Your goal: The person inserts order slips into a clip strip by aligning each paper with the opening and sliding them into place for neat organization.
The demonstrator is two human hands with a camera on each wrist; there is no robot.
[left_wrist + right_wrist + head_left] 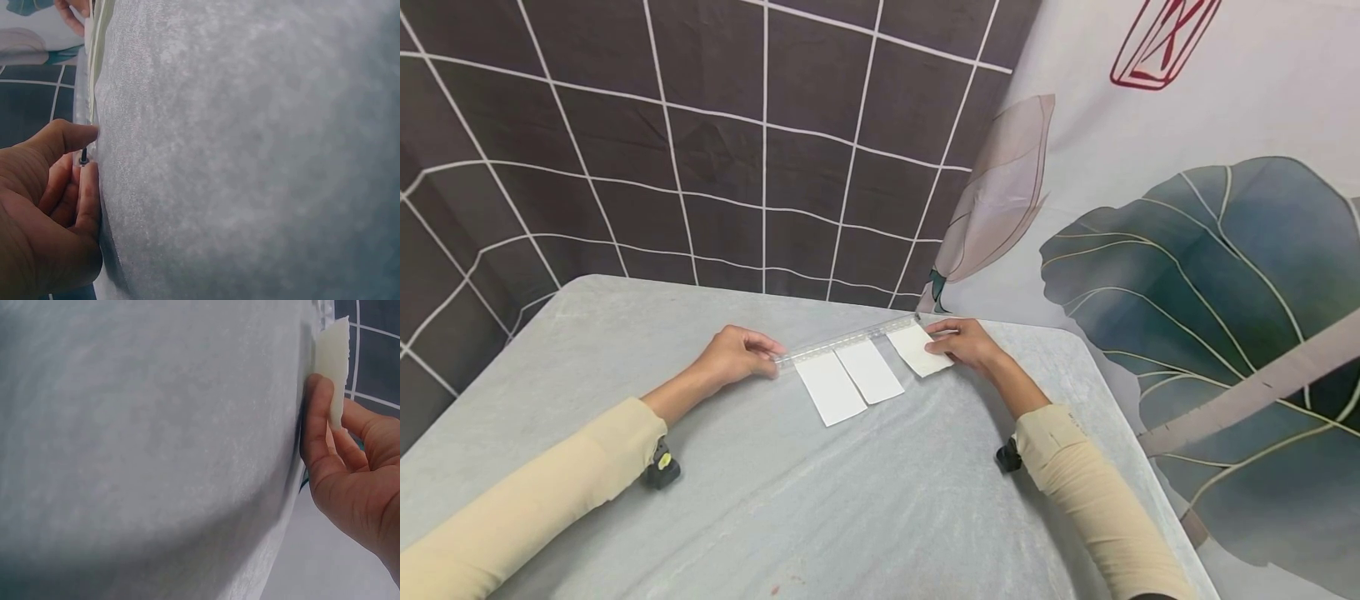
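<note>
In the head view, a clear plastic ruler (844, 340) lies slantwise across the top ends of three white paper pieces. My left hand (733, 358) pinches the ruler's left end between thumb and fingers. Two smooth rectangles, the left paper (831, 392) and the middle paper (870, 373), lie side by side. To their right, my right hand (973, 343) pinches the third piece, a shorter paper (912, 347) with a ragged lower edge. The right wrist view shows this torn paper (334, 353) standing up from the fingers, its uneven edge facing the thumb side.
A grey cloth covers the table (820, 508), with soft folds. Behind it hangs a dark curtain (715, 150) with a white grid. A white curtain with a large leaf print (1210, 275) hangs along the right side. Both wrists carry small black cameras (662, 468).
</note>
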